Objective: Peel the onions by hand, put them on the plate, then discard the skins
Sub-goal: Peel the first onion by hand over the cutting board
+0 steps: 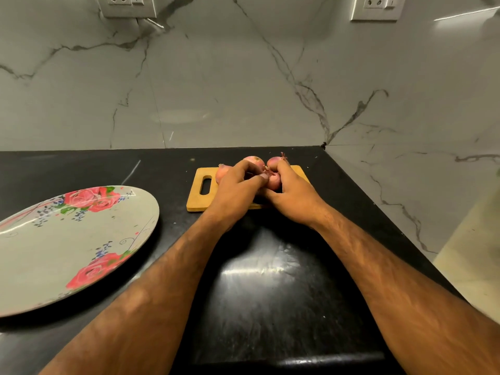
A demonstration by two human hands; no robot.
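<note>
Several pink-skinned onions lie on a small wooden cutting board (201, 201) at the back of the black counter. One onion (273, 182) sits between both hands: my left hand (238, 189) pinches at its top with thumb and fingers, and my right hand (293, 194) cups it from the right. Three more onions lie behind: one at the left (222, 172), one in the middle (254, 161) and one at the right (274, 161). A large floral plate (54, 255) rests to the left with nothing on it.
The black counter (270, 293) ends at a marble wall behind and at a marble side wall on the right. Power sockets (127, 4) sit high on the wall. The counter's right edge drops to a pale floor (470, 266).
</note>
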